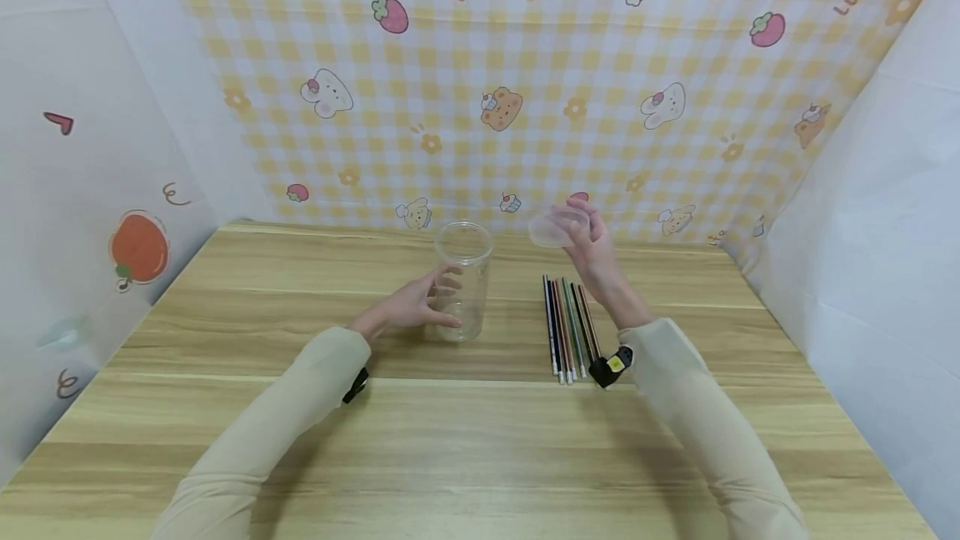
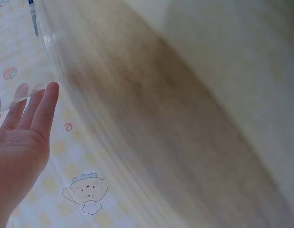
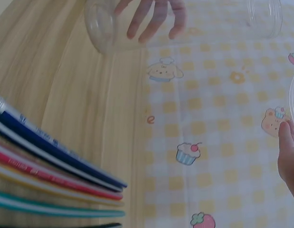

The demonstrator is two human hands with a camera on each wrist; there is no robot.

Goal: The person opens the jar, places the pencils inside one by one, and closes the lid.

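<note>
Presently, the left hand (image 1: 405, 305) wraps the cup (image 1: 471, 294) inside the surface's far edge (image 1: 360, 231). Across a gap, the right hand (image 1: 597, 257) pinches the lid (image 1: 549, 230).

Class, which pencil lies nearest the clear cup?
The dark blue pencil, topmost of the row in the right wrist view; the others lie below it there, farther from the clear cup.
</note>
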